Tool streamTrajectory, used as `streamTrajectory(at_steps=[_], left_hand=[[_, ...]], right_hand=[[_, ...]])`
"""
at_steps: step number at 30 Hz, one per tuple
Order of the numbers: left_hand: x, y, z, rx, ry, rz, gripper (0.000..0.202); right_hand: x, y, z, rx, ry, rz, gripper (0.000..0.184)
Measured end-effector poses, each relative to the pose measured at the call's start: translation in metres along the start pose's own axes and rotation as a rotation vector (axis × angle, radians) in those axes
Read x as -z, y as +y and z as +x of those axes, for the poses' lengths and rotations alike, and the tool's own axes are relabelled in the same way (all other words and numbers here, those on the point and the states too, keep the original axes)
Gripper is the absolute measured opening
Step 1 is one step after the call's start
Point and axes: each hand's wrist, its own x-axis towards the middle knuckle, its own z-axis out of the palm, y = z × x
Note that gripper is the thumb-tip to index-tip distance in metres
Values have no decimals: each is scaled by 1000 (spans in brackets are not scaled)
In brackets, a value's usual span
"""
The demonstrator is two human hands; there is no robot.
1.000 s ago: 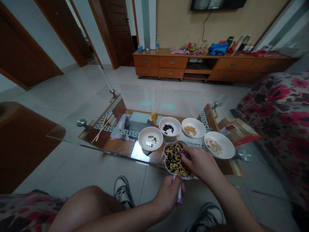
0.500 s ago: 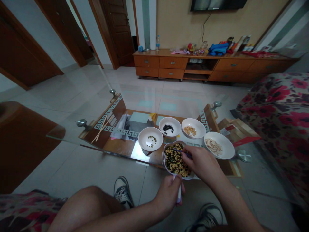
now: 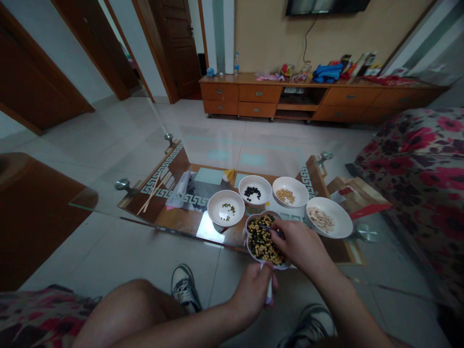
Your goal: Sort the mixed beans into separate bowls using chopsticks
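Note:
My left hand point(image 3: 253, 292) is wrapped round the white handle of a pale, flower-shaped bowl point(image 3: 247, 244) at the table's near edge. Mixed beans point(image 3: 264, 241), yellow, green and black, fill this bowl. Above its right side, my right hand point(image 3: 300, 244) pinches slim dark tweezers point(image 3: 267, 228), their tips among the beans. Beyond stand white bowls: one point(image 3: 216, 212) with a few green beans, one point(image 3: 255, 200) with black beans, one point(image 3: 303, 191) with yellow beans. Nearest my right forearm, another white bowl point(image 3: 342, 222) contains pale, flat slices or seeds.
The bowls stand on a glass table point(image 3: 145, 140) with round metal supports. A pair of chopsticks point(image 3: 150, 198) lies at the left. A brown paper bag point(image 3: 358, 195) is at the right, by a floral sofa point(image 3: 420, 140). A wooden cabinet point(image 3: 257, 99) lines the wall.
My right hand has shifted slightly left over the beans, and the tweezer tips sit a little further left and lower. My left hand keeps its hold on the handle.

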Motion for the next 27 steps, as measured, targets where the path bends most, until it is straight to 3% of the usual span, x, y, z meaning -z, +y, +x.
streamTrajectory(at_steps=[27], left_hand=[[0,1,-1,1,5,-4,73]], right_hand=[[-3,2,0,17,1,-27,21]])
